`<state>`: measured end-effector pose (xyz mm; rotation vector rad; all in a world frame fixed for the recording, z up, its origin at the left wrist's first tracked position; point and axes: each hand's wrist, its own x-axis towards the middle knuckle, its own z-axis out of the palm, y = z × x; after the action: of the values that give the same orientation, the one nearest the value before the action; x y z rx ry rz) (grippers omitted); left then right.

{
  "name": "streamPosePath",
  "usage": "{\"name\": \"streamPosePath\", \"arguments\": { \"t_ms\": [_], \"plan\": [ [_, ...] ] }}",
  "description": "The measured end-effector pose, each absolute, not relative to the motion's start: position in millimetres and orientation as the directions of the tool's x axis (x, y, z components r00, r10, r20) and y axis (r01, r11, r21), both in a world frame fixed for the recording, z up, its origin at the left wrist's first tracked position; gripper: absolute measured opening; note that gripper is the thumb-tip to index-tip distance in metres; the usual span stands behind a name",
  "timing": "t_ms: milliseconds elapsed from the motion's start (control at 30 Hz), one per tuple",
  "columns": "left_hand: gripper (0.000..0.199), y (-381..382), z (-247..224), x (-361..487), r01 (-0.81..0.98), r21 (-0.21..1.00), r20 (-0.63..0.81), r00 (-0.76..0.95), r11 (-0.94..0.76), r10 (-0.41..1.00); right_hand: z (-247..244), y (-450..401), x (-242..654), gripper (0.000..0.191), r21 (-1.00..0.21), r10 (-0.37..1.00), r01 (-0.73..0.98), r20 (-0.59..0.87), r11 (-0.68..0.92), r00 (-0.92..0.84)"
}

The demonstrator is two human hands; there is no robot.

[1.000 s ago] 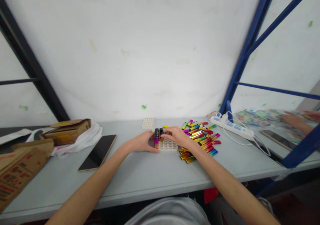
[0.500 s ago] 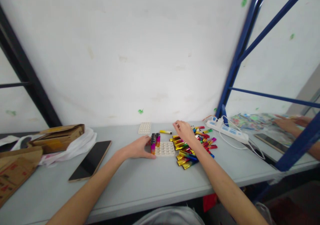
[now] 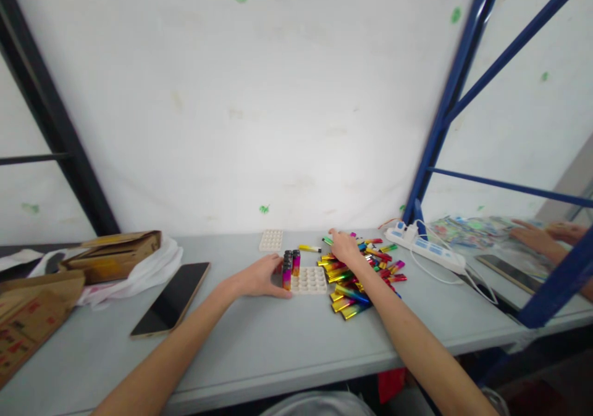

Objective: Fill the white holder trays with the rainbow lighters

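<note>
Several purple and orange lighters (image 3: 287, 271) with black tops stand upright at the left end of a white gridded tray (image 3: 311, 279). My left hand (image 3: 263, 276) curves around that end, thumb in front and fingers behind, against the tray and the lighters. Over the back of a loose pile of shiny multicoloured lighters (image 3: 349, 310) is my right hand (image 3: 343, 247); its fingertips are partly hidden, and what they hold cannot be made out. A yellow lighter (image 3: 309, 249) lies alone behind the tray.
A second white tray (image 3: 271, 240) lies near the wall. On the left are a phone (image 3: 171, 299), a cardboard box (image 3: 113, 257) and a white plastic bag (image 3: 152, 268). A power strip (image 3: 426, 249) and blue frame stand right; beyond, another person's hands (image 3: 537, 237).
My right hand has lowered onto the back of the pile. My left hand stays around the tray's left end. The whole view has shifted slightly.
</note>
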<state>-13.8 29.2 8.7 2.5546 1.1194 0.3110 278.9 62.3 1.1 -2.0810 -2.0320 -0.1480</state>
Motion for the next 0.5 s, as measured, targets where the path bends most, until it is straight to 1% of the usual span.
{"name": "streamPosePath", "arguments": {
  "t_ms": [67,133,200,233,267,300,333,400,433,500],
  "plan": [
    [0.07,29.2,8.6,-14.2,0.667,0.388,0.061,0.669,-0.635,0.741,4.3,60.7,282.1,0.052,-0.191,0.954,0.981,0.297,0.02,0.038],
    [0.07,29.2,8.2,-14.6,0.671,0.388,0.064,0.665,-0.632,0.745,7.9,57.6,285.0,0.051,-0.313,0.927,0.945,0.375,0.096,0.03],
    [0.071,29.2,7.9,-14.8,0.673,0.389,0.068,0.66,-0.629,0.749,11.4,53.4,285.4,0.046,-0.503,0.919,0.839,0.393,0.21,0.006],
    [0.071,29.3,7.8,-14.8,0.672,0.39,0.071,0.66,-0.63,0.748,13.0,50.9,284.2,0.041,-0.627,0.931,0.736,0.365,0.256,-0.014],
    [0.072,29.4,7.5,-14.7,0.667,0.392,0.075,0.664,-0.634,0.744,14.5,48.2,282.1,0.035,-0.752,0.947,0.598,0.319,0.277,-0.038],
    [0.072,29.6,7.1,-14.7,0.66,0.393,0.08,0.669,-0.64,0.739,16.1,45.2,279.1,0.031,-0.857,0.961,0.439,0.268,0.269,-0.066],
    [0.073,30.0,6.6,-14.6,0.654,0.394,0.084,0.674,-0.645,0.734,17.6,42.1,275.4,0.027,-0.929,0.97,0.279,0.227,0.243,-0.089],
    [0.074,30.7,5.2,-14.7,0.649,0.398,0.088,0.677,-0.649,0.731,20.8,35.6,266.7,0.026,-0.981,0.977,0.034,0.186,0.191,-0.106],
    [0.074,31.0,4.4,-14.8,0.646,0.402,0.093,0.676,-0.649,0.731,22.1,32.4,262.1,0.03,-0.983,0.978,-0.036,0.181,0.178,-0.103],
    [0.073,31.4,3.3,-15.1,0.622,0.423,0.115,0.685,-0.659,0.72,23.9,26.7,253.2,0.038,-0.981,0.979,-0.102,0.174,0.163,-0.102]
  ]
}}
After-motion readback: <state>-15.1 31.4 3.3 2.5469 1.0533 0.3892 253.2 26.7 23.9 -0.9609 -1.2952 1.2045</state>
